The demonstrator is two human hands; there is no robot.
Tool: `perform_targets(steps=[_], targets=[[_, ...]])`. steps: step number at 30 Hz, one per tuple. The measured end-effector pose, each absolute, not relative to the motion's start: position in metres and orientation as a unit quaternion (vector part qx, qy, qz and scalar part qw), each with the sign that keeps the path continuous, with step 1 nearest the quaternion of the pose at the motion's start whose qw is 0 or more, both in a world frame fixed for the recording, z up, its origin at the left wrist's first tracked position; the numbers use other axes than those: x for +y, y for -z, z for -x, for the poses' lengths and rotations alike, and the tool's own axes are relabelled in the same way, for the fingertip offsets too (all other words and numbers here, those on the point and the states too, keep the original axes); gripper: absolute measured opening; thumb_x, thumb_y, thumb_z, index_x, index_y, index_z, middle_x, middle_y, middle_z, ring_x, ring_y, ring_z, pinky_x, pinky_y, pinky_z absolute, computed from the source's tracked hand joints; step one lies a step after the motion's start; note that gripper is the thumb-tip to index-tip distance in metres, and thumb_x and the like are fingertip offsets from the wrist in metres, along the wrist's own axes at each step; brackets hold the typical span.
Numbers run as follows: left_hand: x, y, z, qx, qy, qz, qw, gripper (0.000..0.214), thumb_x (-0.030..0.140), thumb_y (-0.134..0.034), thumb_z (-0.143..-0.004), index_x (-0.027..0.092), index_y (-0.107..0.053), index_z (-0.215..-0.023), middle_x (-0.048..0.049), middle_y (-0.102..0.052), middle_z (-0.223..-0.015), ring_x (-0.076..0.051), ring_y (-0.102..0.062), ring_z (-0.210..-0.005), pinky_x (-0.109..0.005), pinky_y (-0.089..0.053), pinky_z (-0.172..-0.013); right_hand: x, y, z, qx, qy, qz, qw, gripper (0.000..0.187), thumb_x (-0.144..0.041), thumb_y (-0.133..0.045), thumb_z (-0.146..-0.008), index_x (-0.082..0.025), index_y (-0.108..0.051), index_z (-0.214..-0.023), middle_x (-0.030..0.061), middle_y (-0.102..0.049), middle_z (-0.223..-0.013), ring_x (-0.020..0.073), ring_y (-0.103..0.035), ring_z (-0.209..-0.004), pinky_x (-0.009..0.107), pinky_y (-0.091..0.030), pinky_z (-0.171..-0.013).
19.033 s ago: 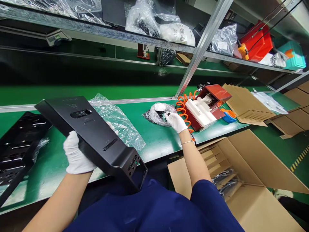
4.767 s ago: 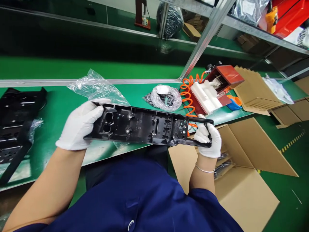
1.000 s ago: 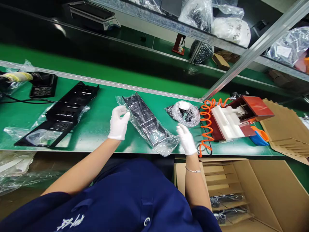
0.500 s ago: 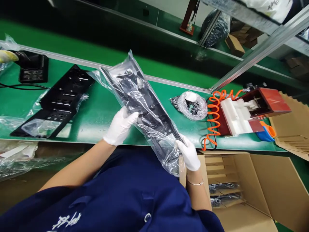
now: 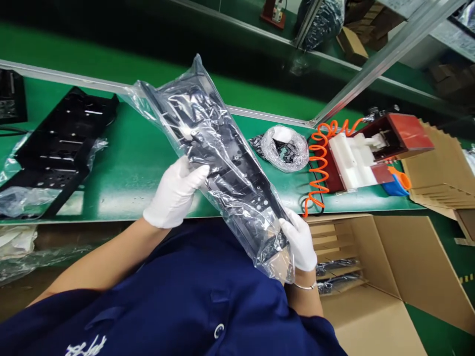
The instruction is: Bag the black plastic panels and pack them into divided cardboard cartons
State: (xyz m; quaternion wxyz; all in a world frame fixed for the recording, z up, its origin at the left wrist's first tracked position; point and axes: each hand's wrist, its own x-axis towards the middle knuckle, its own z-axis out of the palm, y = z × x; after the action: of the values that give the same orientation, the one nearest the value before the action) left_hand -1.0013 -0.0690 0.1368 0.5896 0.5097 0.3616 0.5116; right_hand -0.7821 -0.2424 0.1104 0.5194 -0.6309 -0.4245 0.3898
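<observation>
Left hand (image 5: 176, 192): I see it white-gloved, pinching one long edge of the bagged black panel (image 5: 241, 170), thumb on top.
Right hand (image 5: 300, 242): also gloved, gripping the panel's lower right edge.
Clear bag (image 5: 146, 106): surrounds the panel, which slants above the green bench (image 5: 148, 173), ribbed side up.
Bunched plastic bag (image 5: 270, 159): on the bench, its mouth showing small black pieces (image 5: 295, 152).
Carton (image 5: 382, 257): flaps out, right of the person; two plastic-wrapped dark pieces (image 5: 339, 284) lie among cardboard dividers (image 5: 336, 241).
</observation>
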Motion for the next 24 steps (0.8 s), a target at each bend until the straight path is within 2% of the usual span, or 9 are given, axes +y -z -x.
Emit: perform_targets(steps=[2, 5, 7, 9, 13, 15, 18, 21, 24], targets=[[-0.064, -0.136, 0.999, 0.333, -0.483, -0.476, 0.655, 0.037, 0.038, -0.083, -0.070, 0.017, -0.069, -0.097, -0.0053, -0.073, -0.099, -0.024, -0.069, -0.100, -0.035, -0.057, -0.091, -0.247, -0.106, 0.782, -0.492, -0.296, 0.643, 0.507, 0.038, -0.034, -0.063, -0.090, -0.025, -0.066, -0.127, 0.0069, -0.073, -0.119, 0.0250, -0.071, -0.106, 0.039, -0.059, -0.092], [-0.050, -0.129, 0.988, 0.293, -0.433, -0.433, 0.734, 0.028, 0.031, -0.082, -0.071, 0.021, -0.068, -0.093, -0.0006, -0.071, -0.089, -0.017, -0.067, -0.086, -0.031, -0.057, -0.082, -0.253, -0.098, 0.778, -0.609, -0.037, 0.644, 0.461, 0.047, -0.024, -0.064, -0.087, -0.023, -0.058, -0.134, 0.0095, -0.073, -0.112, 0.0249, -0.071, -0.098, 0.040, -0.060, -0.086], [-0.043, -0.122, 0.973, 0.258, -0.411, -0.423, 0.765, 0.020, 0.041, -0.076, -0.078, 0.026, -0.065, -0.086, 0.0018, -0.067, -0.081, -0.016, -0.065, -0.081, -0.033, -0.057, -0.082, -0.257, -0.092, 0.772, -0.653, 0.130, 0.618, 0.418, 0.044, -0.019, -0.066, -0.084, -0.023, -0.059, -0.127, 0.0080, -0.073, -0.098, 0.0242, -0.070, -0.090, 0.041, -0.060, -0.084], [-0.045, -0.115, 0.953, 0.219, -0.415, -0.424, 0.775, 0.030, 0.056, -0.068, -0.080, 0.027, -0.059, -0.075, 0.0020, -0.061, -0.074, -0.017, -0.064, -0.080, -0.038, -0.055, -0.087, -0.263, -0.083, 0.765, -0.663, 0.214, 0.603, 0.390, 0.036, -0.015, -0.066, -0.082, -0.024, -0.060, -0.116, 0.0043, -0.070, -0.086, 0.0220, -0.068, -0.081, 0.041, -0.059, -0.084], [-0.060, -0.103, 0.915, 0.163, -0.430, -0.410, 0.788, 0.060, 0.080, -0.046, -0.075, 0.024, -0.038, -0.057, -0.0001, -0.044, -0.056, -0.021, -0.060, -0.074, -0.046, -0.051, -0.088, -0.282, -0.052, 0.757, -0.634, 0.242, 0.637, 0.364, 0.030, -0.011, -0.064, -0.079, -0.024, -0.060, -0.106, 0.0022, -0.066, -0.080, 0.0198, -0.065, -0.075, 0.042, -0.058, -0.085], [-0.065, -0.101, 0.901, 0.185, -0.392, -0.429, 0.793, 0.063, 0.082, -0.037, -0.076, 0.023, -0.031, -0.055, -0.0003, -0.036, -0.052, -0.020, -0.055, -0.068, -0.046, -0.049, -0.086, -0.291, -0.034, 0.755, -0.602, 0.289, 0.651, 0.361, 0.035, -0.013, -0.069, -0.078, -0.023, -0.059, -0.109, 0.0059, -0.067, -0.087, 0.0230, -0.066, -0.082, 0.044, -0.058, -0.085], [-0.067, -0.104, 0.886, 0.218, -0.325, -0.473, 0.789, 0.064, 0.084, -0.032, -0.074, 0.025, -0.029, -0.052, -0.0023, -0.037, -0.052, -0.020, -0.050, -0.064, -0.048, -0.047, -0.087, -0.300, -0.014, 0.754, -0.568, 0.345, 0.660, 0.351, 0.048, -0.014, -0.077, -0.074, -0.020, -0.056, -0.118, 0.0102, -0.066, -0.090, 0.0292, -0.066, -0.092, 0.047, -0.060, -0.083], [-0.067, -0.106, 0.877, 0.178, -0.276, -0.512, 0.794, 0.065, 0.087, -0.038, -0.067, 0.025, -0.033, -0.048, -0.0049, -0.044, -0.054, -0.024, -0.054, -0.069, -0.051, -0.046, -0.090, -0.307, -0.006, 0.754, -0.568, 0.327, 0.671, 0.346, 0.052, -0.014, -0.076, -0.075, -0.019, -0.056, -0.123, 0.0111, -0.067, -0.091, 0.0316, -0.066, -0.096, 0.050, -0.059, -0.084], [-0.072, -0.112, 0.871, 0.127, -0.222, -0.537, 0.804, 0.065, 0.085, -0.055, -0.057, 0.025, -0.034, -0.044, -0.0038, -0.047, -0.051, -0.024, -0.057, -0.066, -0.052, -0.050, -0.091, -0.318, -0.007, 0.762, -0.577, 0.293, 0.674, 0.358, 0.045, -0.016, -0.071, -0.078, -0.022, -0.062, -0.122, 0.0077, -0.069, -0.086, 0.0269, -0.069, -0.085, 0.045, -0.060, -0.080]])
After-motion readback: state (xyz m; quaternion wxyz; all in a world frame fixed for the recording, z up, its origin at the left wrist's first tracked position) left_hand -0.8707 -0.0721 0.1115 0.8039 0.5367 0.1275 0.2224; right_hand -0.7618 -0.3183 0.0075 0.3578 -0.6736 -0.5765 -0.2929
